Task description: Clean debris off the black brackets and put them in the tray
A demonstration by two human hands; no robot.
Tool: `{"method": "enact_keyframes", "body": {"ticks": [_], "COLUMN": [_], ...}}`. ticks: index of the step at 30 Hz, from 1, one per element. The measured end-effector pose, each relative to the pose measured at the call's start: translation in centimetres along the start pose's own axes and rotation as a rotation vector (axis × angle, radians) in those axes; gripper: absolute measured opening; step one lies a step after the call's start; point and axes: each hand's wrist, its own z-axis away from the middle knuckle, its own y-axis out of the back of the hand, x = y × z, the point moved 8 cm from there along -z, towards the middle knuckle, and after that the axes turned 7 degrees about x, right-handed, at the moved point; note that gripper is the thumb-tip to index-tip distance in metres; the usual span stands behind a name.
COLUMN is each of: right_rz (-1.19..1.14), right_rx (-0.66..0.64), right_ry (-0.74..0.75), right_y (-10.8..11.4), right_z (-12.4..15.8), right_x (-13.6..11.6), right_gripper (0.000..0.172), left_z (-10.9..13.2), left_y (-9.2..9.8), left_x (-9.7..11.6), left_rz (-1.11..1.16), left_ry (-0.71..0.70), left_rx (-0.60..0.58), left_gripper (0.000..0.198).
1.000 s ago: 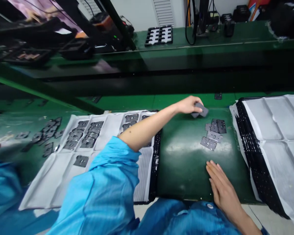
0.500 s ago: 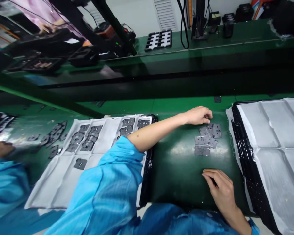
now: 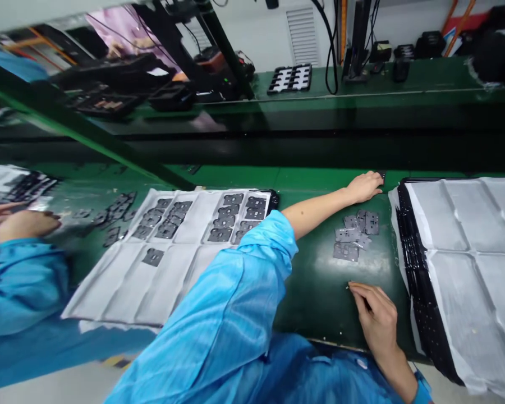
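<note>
My left hand (image 3: 365,186) stretches to the far strip of the green bench. Its fingertips touch a small dark flat plate (image 3: 381,176) and partly cover it; the thumb is apart from the fingers. Nearer to me lies a loose pile of thin grey plates (image 3: 353,234) with small cut-outs, several overlapping. My right hand (image 3: 376,311) hovers in front of that pile, its thumb and fingertips pinched together. A tiny pale speck shows at the fingertips, too small to name.
A white-lined tray (image 3: 174,280) with several dark plates in its compartments lies left. Stacked black trays with a white liner (image 3: 475,235) stand right. A co-worker's hands (image 3: 25,221) are at far left. A green post (image 3: 92,140) slants across; a shelf (image 3: 437,78) runs behind.
My left hand has moved away from the grey pile, farther out to the lone dark plate. My right hand stays pinched in nearly the same place. The view has shifted somewhat.
</note>
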Motion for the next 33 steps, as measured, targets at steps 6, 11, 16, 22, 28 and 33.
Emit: {"method": "enact_keyframes", "body": {"ticks": [6,11,16,22,28,33], "right_rz": [-0.058,-0.014,0.005,0.014,-0.029,-0.036], "right_rx": [0.006,0.065,0.085,0.112,0.102,0.098], "right_ry": [-0.032,-0.009,0.016,0.042,-0.006,0.014], "right_y": [-0.9,-1.6,-1.8,-1.4,-1.0,0.0], "right_z": [1.7,1.8,1.4,1.3,1.9,1.7], "right_x": [0.2,0.1,-0.4,-0.3,1.4,1.8], "right_gripper": [0.028,0.031,0.021,0.019,0.019,0.033], "left_z": [-1.1,-2.2,-2.3,-0.3,6.0,17.9], "left_y": [2.1,2.4,2.5,4.6,8.0,8.7], "left_x": [0.3,1.0,2.9,3.3,0.6,1.7], "left_rz": [-0.108,-0.201,-0.259,-0.161,0.158,0.528], "left_ry": [0.099,0.122,0.141,0.287,0.43,0.439], "left_rx": [0.023,-0.012,-0.005,0.03,0.099,0.128], "left_gripper": [0.054,0.04,0.042,0.044,0.034,0.035]}}
